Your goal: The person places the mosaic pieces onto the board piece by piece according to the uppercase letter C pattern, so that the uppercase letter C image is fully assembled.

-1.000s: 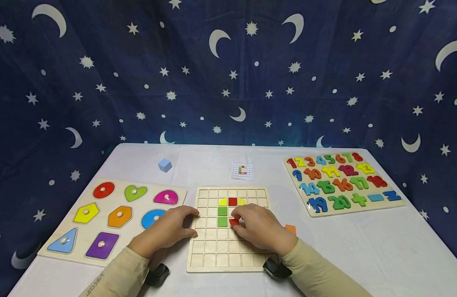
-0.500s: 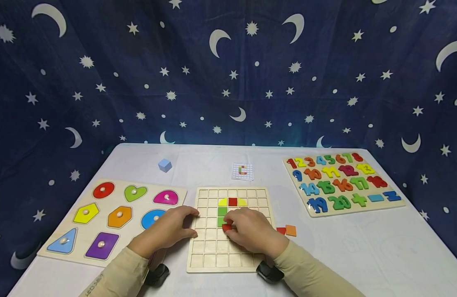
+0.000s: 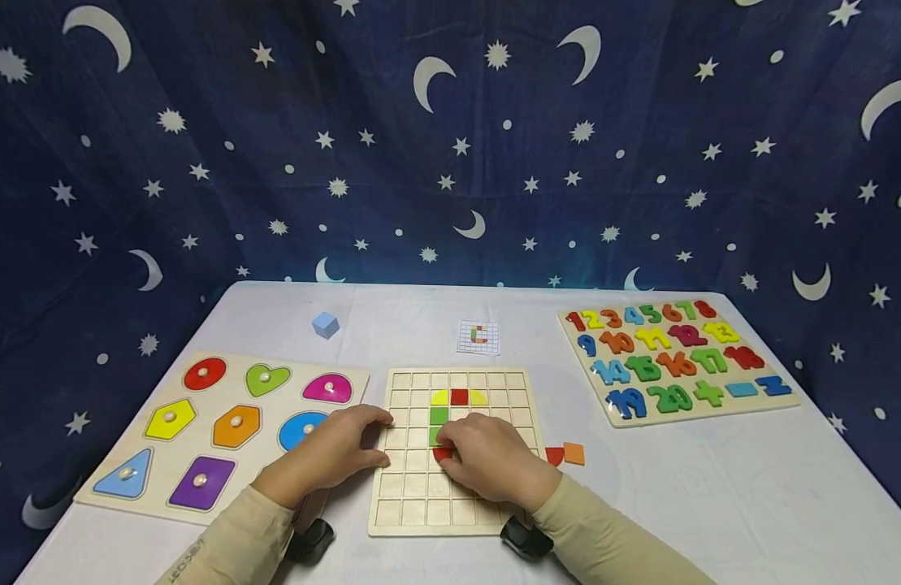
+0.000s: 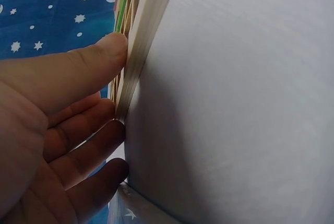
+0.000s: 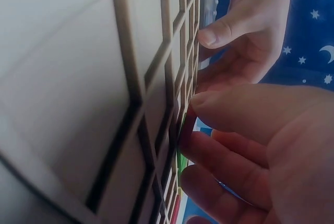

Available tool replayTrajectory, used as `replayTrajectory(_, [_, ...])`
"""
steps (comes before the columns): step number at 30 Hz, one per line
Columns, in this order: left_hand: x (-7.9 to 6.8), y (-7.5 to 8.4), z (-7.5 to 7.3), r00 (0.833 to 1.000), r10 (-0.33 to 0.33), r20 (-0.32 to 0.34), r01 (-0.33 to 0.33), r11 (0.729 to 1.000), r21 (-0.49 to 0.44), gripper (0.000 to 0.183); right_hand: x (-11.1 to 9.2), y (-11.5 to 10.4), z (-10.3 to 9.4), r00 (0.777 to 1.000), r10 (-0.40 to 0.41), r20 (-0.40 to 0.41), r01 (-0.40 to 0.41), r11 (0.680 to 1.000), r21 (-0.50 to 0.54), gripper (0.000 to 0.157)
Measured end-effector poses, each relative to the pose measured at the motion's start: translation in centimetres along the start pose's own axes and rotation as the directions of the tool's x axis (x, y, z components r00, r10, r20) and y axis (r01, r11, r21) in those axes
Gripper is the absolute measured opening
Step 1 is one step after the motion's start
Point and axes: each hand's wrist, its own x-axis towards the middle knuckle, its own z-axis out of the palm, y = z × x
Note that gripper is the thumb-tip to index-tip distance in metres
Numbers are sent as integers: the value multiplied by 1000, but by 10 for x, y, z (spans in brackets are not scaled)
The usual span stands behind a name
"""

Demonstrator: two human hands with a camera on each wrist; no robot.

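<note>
My right hand [image 3: 490, 457] pinches a red quarter-round piece [image 3: 442, 454] between thumb and fingers, over the wooden grid board [image 3: 413, 487]. In the right wrist view this red piece [image 5: 187, 129] stands at the grid, tilted between thumb and fingertip. On the board lie two green squares [image 3: 439, 416], one above the other, directly above the pinched piece. A red square [image 3: 459, 397] sits in the top row between two yellow quarter-round pieces [image 3: 478, 398]. My left hand [image 3: 333, 447] rests with thumb and fingertips at the board's left edge [image 4: 136, 57], fingers spread and loosely extended.
A red piece [image 3: 555, 456] and an orange square [image 3: 573, 454] lie right of the grid. Behind it is a pattern card [image 3: 478, 337]. A shape puzzle [image 3: 158, 463] is left, a number puzzle [image 3: 589, 357] right, and a blue cube [image 3: 325, 325] back left.
My right hand has moved left and slightly down across the grid, carrying the red piece to just below the green squares. The loose pieces at right have come into view. My left hand stays put.
</note>
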Motion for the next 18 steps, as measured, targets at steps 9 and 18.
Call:
replayTrajectory(9, [1,0,0,1000,-7,3,7,1000,3,45,1,0,3,1000,-11,-23,11,1000,-16,5])
replayTrajectory(18, [1,-1,1,1000,1,1,-1,1000,2,46,2,0,5,999,-15,-42,13,999,-44,5])
